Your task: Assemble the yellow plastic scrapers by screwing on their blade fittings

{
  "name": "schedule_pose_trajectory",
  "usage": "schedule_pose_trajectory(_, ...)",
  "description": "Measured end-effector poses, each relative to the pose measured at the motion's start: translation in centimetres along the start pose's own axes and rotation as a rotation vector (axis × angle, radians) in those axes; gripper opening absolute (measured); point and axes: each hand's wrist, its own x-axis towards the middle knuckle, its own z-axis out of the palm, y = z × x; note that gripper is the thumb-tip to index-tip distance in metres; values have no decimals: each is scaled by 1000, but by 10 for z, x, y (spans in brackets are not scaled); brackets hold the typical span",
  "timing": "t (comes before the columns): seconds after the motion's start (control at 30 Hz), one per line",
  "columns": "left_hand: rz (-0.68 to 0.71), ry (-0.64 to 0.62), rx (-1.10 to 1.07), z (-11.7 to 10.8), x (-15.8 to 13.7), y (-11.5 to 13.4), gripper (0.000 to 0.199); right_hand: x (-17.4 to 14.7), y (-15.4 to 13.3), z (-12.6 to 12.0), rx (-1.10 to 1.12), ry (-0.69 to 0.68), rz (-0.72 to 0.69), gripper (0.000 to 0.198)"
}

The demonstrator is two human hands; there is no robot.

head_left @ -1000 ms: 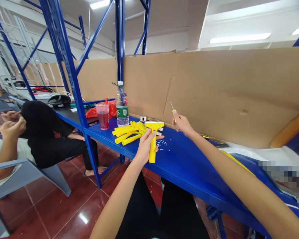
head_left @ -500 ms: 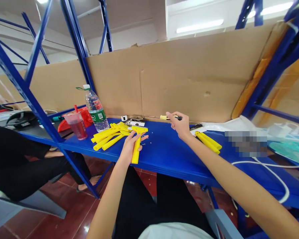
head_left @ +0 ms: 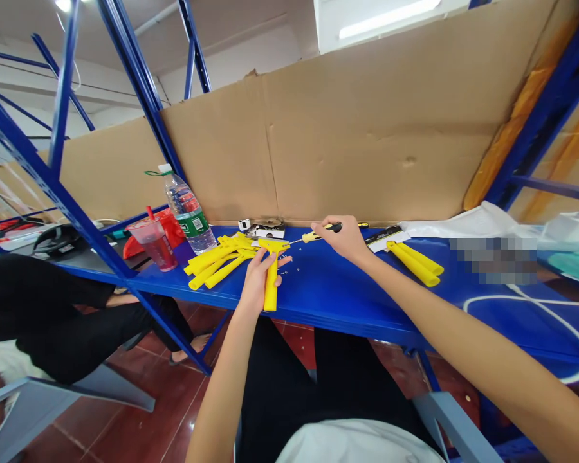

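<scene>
My left hand (head_left: 255,283) is closed around a yellow T-shaped scraper handle (head_left: 271,289), its wide head pointing away from me. In my right hand (head_left: 346,238) is a screwdriver (head_left: 311,237) with a pale yellow and black grip. Its thin shaft points left, and the tip is at the right end of the scraper handle's head; whether it touches a screw is too small to tell. Several more yellow handles (head_left: 212,265) lie in a pile left of my left hand. Tiny light bits (head_left: 297,269), perhaps screws, are scattered on the blue table (head_left: 338,289).
A water bottle (head_left: 189,215) and a red drink cup (head_left: 155,241) stand at the left. Further yellow handles (head_left: 417,263) lie on the right beside a flat black-and-white package (head_left: 384,238). A white cable (head_left: 525,299) runs at the right. Another person's legs (head_left: 91,321) show at left.
My right hand has brought the screwdriver down and left, from above the table to the scraper handle's head. My left hand still holds the handle. The view has shifted slightly.
</scene>
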Motion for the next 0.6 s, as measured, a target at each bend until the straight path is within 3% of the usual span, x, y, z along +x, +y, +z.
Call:
schedule_pose_trajectory(0.3,19,15,-8,1,-2,-1,51,7,-3,-1,-63,-41,-21,44)
schedule_pose_trajectory(0.47,13,31,83,0,2,1,53,27,-18,-2,-130,-168,-11,65)
schedule_pose_trajectory(0.6,-22,46,99,-3,4,4,47,45,-30,4,-164,-136,-19,50)
